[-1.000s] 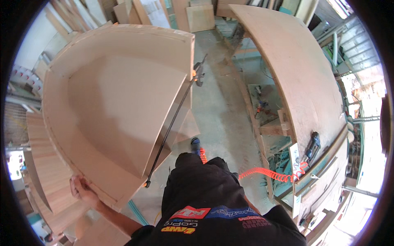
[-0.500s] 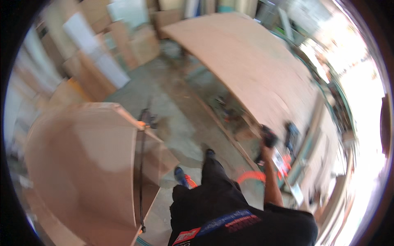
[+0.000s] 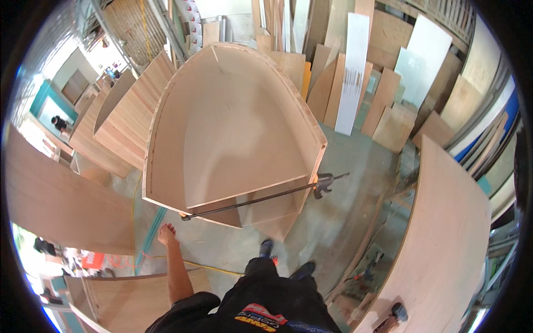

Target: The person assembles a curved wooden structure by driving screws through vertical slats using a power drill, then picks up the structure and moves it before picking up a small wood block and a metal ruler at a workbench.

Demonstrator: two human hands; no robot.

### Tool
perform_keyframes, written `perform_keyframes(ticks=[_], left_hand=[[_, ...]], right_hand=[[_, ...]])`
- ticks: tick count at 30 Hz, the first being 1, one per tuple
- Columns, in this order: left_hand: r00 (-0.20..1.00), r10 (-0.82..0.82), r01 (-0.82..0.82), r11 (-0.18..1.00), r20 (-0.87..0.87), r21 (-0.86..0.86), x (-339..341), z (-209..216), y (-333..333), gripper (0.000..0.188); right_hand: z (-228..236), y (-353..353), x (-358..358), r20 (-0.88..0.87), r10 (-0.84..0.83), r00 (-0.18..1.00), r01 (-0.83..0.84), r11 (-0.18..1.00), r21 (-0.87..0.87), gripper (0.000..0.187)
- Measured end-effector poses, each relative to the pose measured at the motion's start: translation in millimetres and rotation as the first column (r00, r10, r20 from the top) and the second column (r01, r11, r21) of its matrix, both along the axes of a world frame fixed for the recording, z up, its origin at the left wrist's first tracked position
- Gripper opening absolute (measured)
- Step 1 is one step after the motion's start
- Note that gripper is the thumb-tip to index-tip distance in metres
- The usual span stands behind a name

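Observation:
My left hand point(image 3: 166, 235) hangs beside the wooden cabinet's near left corner, fingers curled in with nothing visible in them. It is close to the lower end of a long black bar clamp point(image 3: 250, 200) with orange pads, but apart from it. The clamp spans the near side of a large open wooden cabinet point(image 3: 244, 127) with curved sides; its handle sticks out at the right. My right hand is out of view. A dark power drill point(image 3: 397, 312) lies on the light wooden panel point(image 3: 438, 238) at the right.
Boards point(image 3: 352, 72) lean against the far wall. Slatted curved wooden pieces point(image 3: 136, 111) stand left of the cabinet. A teal hose point(image 3: 149, 238) and a yellow cord point(image 3: 214, 269) run over the floor. Tools point(image 3: 369, 266) lie under the panel's edge.
My view has swung left, bringing the cabinet to the middle. My right hand, earlier at a drill by the panel, has left the view; the left hand has come in.

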State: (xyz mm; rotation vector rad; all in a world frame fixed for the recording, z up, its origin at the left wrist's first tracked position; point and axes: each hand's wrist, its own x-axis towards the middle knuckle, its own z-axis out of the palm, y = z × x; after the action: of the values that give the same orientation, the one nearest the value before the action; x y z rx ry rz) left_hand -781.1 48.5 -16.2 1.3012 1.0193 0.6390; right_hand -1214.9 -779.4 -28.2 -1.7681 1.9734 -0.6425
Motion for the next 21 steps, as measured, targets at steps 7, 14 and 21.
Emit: perform_keyframes(ticks=[7, 14, 21], left_hand=[[0.84, -0.457, 0.542, 0.715, -0.292, 0.441, 8.7, 9.7, -30.4, 0.075], [0.663, -0.664, 0.748, 0.59, -0.345, 0.304, 43.7, 13.9, -60.3, 0.05], [0.71, -0.573, 0.701, 0.624, -0.41, 0.343, 36.6, 22.5, -77.0, 0.046]], right_hand=[[-40.9, -38.0, 72.1, -0.118, 0.141, 0.983, -0.172, 0.931, -0.32, 0.044], [-43.6, 28.6, 338.4, 0.155, 0.854, 0.496, -0.868, 0.485, 0.106, 0.078], [-23.9, 158.1, 553.2, 0.384, 0.923, -0.031, -0.997, 0.0, -0.081, 0.029]])
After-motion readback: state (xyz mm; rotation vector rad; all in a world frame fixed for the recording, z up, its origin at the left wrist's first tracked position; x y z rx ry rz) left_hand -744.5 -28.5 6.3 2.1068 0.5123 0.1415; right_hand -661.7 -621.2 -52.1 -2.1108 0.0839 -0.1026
